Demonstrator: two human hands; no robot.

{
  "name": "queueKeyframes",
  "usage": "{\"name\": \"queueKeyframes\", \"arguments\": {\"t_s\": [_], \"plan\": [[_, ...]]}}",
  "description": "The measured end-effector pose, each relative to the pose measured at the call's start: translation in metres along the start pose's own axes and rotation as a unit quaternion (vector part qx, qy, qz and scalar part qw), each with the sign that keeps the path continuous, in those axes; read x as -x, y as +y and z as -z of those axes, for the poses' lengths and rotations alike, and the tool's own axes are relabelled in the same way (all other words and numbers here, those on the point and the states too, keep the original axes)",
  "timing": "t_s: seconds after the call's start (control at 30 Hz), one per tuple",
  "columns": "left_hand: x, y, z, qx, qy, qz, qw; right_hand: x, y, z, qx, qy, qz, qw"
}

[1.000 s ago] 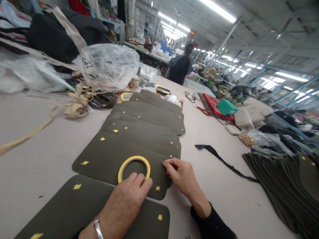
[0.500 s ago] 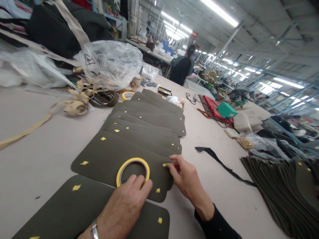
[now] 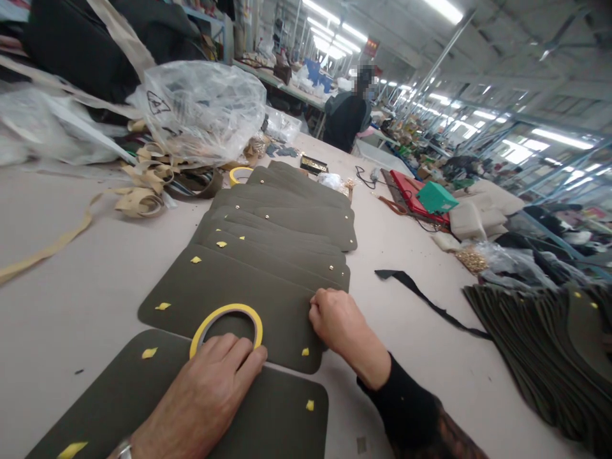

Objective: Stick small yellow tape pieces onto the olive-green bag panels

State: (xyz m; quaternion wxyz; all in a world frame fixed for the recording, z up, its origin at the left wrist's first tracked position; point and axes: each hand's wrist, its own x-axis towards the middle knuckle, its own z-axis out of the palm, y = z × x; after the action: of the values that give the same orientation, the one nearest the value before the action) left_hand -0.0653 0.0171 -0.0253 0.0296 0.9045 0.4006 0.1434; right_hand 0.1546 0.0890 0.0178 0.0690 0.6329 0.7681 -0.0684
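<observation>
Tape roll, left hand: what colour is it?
The tape roll is yellow, grey inside, clearest in the head view.

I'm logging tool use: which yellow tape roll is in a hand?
The nearer roll, gripped by the left hand; the other roll lies beside the far end of the dark panels, untouched.

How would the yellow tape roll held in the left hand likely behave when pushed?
The yellow tape roll probably stays stiff, judging by its even ring shape. It looks thin and hollow, so likely light. On edge, its round rim might roll.
</observation>
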Motion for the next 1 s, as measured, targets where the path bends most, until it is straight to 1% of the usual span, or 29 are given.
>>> {"name": "queueKeyframes", "arguments": {"t_s": [0.13,0.3,0.4,0.47,0.57,0.63,0.7,0.77,0.83,0.9,0.97,1.0], "plan": [[-0.005,0.002,-0.005,-0.040,0.028,-0.012,0.999,-0.001,-0.003,-0.002,-0.021,0.011,-0.050,0.998],[-0.004,0.005,-0.009,-0.034,0.050,-0.017,0.998,0.005,-0.002,-0.007,-0.046,0.041,-0.043,0.997],[-0.002,0.007,-0.005,-0.026,0.064,-0.020,0.997,0.008,0.001,-0.010,-0.055,0.058,-0.024,0.996],[-0.004,0.007,0.002,-0.032,0.086,-0.031,0.995,0.011,0.004,-0.013,-0.065,0.062,0.003,0.996],[-0.015,0.005,0.016,-0.051,0.115,-0.046,0.991,0.018,0.006,-0.014,-0.080,0.051,0.048,0.994],[-0.026,0.002,0.021,-0.068,0.131,-0.043,0.988,0.025,0.007,-0.013,-0.089,0.036,0.067,0.993],[-0.036,-0.003,0.019,-0.092,0.145,-0.028,0.985,0.034,0.008,-0.011,-0.108,0.026,0.075,0.991],[-0.043,-0.007,0.012,-0.107,0.148,-0.009,0.983,0.042,0.013,-0.009,-0.152,0.028,0.086,0.984],[-0.045,-0.009,0.003,-0.094,0.149,0.005,0.984,0.049,0.021,-0.008,-0.219,0.058,0.093,0.970],[-0.045,-0.010,-0.001,-0.054,0.154,0.009,0.986,0.052,0.032,-0.010,-0.280,0.118,0.076,0.950],[-0.044,-0.010,0.000,0.000,0.166,0.001,0.986,0.053,0.042,-0.013,-0.315,0.170,0.041,0.933],[-0.044,-0.008,0.002,0.027,0.170,-0.006,0.985,0.053,0.045,-0.014,-0.325,0.183,0.029,0.928]]}}
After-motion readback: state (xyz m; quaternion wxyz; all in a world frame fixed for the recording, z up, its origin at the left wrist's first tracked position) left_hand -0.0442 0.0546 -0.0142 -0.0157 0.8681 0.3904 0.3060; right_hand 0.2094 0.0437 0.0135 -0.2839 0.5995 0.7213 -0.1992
